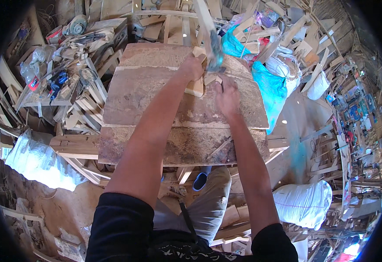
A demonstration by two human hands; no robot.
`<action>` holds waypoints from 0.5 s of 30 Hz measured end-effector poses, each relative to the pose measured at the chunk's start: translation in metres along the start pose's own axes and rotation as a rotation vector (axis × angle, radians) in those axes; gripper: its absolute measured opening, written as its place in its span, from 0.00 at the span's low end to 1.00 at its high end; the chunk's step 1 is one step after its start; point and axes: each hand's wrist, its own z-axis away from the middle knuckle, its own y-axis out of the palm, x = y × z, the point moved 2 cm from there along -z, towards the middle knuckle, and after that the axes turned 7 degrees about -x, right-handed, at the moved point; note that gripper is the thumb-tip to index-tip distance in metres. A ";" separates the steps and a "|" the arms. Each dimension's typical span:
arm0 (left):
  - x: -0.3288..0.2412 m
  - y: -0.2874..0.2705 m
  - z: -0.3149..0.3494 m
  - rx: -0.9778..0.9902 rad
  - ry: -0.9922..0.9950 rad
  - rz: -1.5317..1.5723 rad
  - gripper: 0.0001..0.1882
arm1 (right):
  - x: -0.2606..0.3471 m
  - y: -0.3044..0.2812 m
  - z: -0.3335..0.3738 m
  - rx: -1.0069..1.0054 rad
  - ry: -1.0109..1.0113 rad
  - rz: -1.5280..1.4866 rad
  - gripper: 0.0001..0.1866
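Observation:
My left hand (192,67), arm stretched out over the worn wooden tabletop (143,98), is closed on a pale block of wood (195,88). To its right my right hand (227,94) has its fingers bent against a small pale piece of wood (210,78). A thin dark thing shows between those fingers, too small to name. Just beyond both hands, a light upright bar with a blue-green lower part (215,52) comes down close to the tabletop. A small dark metal piece (217,69) sits at its foot, close to my right fingertips.
Wood offcuts (84,109) are heaped left of the table, with a plastic bottle (33,82) and a blue tool (58,83) among them. Turquoise sheeting (269,87) hangs at the right edge. White sacks (304,203) stand on both sides. A thin stick (219,147) lies near the front edge.

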 end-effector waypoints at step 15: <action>-0.005 0.003 -0.014 0.074 -0.008 -0.023 0.23 | -0.116 -0.008 -0.045 0.017 -0.175 0.337 0.20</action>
